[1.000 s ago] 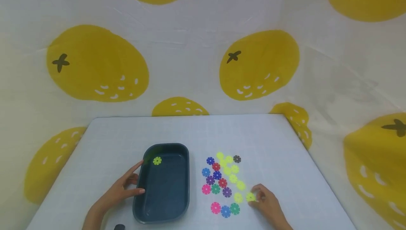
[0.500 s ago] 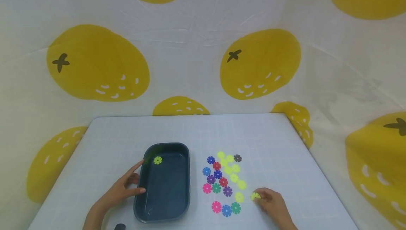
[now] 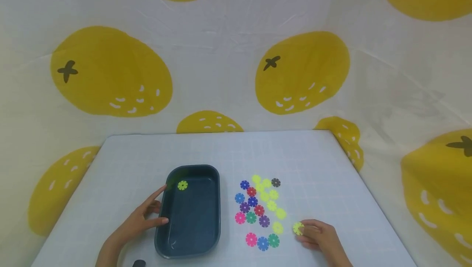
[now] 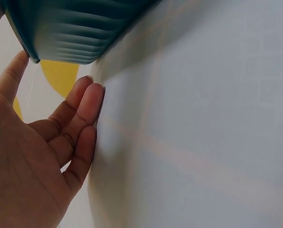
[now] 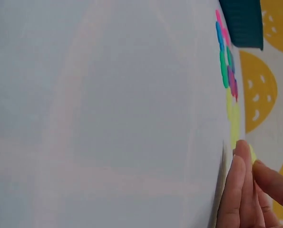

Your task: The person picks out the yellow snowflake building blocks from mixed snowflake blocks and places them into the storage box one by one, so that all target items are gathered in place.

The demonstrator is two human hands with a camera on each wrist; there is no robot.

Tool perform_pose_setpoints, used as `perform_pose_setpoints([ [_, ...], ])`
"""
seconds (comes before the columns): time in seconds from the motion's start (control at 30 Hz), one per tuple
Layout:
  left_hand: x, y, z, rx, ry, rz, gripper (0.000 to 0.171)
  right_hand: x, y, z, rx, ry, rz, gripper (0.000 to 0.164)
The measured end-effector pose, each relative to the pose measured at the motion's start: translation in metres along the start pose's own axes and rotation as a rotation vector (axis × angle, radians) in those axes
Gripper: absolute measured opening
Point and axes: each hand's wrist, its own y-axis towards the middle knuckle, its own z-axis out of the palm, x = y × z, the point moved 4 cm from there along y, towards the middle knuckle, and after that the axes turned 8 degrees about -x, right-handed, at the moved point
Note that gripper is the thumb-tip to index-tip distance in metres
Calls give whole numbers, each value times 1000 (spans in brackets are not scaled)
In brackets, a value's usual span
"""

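Yellow notched disc (image 3: 298, 229) at the right hand's (image 3: 319, 234) fingertips, pinched by thumb and fingers. Loose notched discs (image 3: 259, 210) to that hand's left, between it and dark teal tray (image 3: 192, 224). Left hand (image 3: 138, 219) spread, grasping nothing; thumb and forefinger touch tray's side, other fingers loosely bent.

Dim, flat light (wrist views soft).

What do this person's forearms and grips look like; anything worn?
The left forearm and right forearm show no sleeve, strap or cable in the head view. The left grip and right grip are ungloved human hands; no ring or marking can be made out.
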Motion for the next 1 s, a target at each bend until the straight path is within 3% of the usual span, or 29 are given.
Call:
perform_pose_setpoints([
  [0.33, 0, 0, 0, -8, -5, -1, 97, 2, -6, -1, 25, 103, 83, 52],
  [1.0, 0, -1, 1, -8, -24, 14, 97, 16, -12, 6, 52, 117, 77, 57],
])
